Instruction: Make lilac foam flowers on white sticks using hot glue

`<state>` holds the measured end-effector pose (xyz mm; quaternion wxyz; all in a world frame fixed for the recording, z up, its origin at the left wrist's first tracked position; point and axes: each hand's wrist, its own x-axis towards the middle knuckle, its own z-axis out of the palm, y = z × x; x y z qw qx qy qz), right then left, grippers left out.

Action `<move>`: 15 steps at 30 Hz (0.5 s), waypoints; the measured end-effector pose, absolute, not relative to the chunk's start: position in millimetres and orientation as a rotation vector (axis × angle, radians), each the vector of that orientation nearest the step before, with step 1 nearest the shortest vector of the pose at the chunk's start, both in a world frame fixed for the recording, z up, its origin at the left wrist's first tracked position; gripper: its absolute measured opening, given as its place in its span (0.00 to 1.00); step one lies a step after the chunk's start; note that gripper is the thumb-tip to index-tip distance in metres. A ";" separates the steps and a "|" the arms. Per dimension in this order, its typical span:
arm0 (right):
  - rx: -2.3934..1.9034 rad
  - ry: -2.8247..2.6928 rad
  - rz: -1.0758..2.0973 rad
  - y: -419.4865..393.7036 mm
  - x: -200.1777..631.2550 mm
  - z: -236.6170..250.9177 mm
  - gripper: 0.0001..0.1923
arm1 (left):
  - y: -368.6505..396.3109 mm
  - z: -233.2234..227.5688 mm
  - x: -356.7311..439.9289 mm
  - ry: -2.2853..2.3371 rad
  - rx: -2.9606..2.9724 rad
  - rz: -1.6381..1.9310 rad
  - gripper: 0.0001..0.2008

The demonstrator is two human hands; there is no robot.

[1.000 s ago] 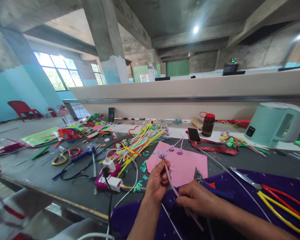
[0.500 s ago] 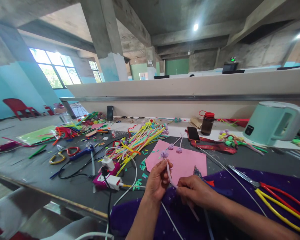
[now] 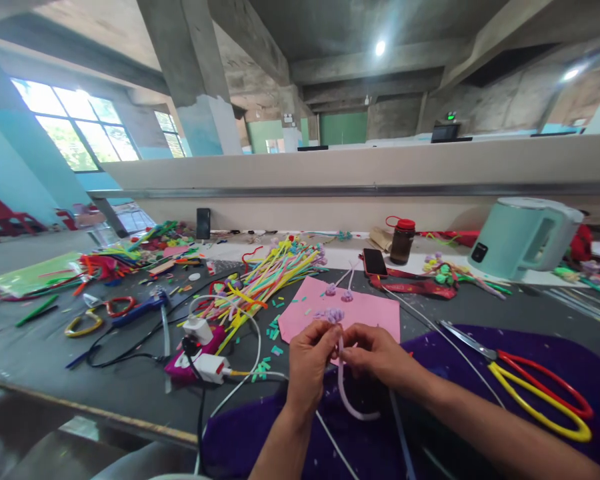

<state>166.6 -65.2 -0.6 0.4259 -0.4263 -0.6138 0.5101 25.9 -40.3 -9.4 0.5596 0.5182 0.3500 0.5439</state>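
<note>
Concrete beams and pillars are spanning overhead while a dark worktable (image 3: 55, 353) is carrying craft clutter. At the table's 6 o'clock edge, the left hand (image 3: 307, 360) and right hand (image 3: 380, 357) are both pinching a lilac pipe cleaner (image 3: 341, 380), its curled flower head (image 3: 334, 315) sitting just above the fingertips and its tail looping down over purple cloth (image 3: 480, 400). Pink paper (image 3: 375, 310) is lying just beyond at 12 o'clock. Yellow-and-red scissors (image 3: 535, 387) are resting at 3 o'clock; a white charger (image 3: 211, 367) is lying at 9 o'clock.
</note>
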 end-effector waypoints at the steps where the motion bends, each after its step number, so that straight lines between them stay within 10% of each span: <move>1: -1.032 -1.468 1.332 -64.5 165.5 -2.5 0.09 | -41.4 -9.1 26.8 0.837 1.282 1.292 0.10; 15: -0.931 -1.159 1.562 -66.2 162.6 7.1 0.13 | -42.7 -7.2 27.6 0.917 1.419 1.424 0.08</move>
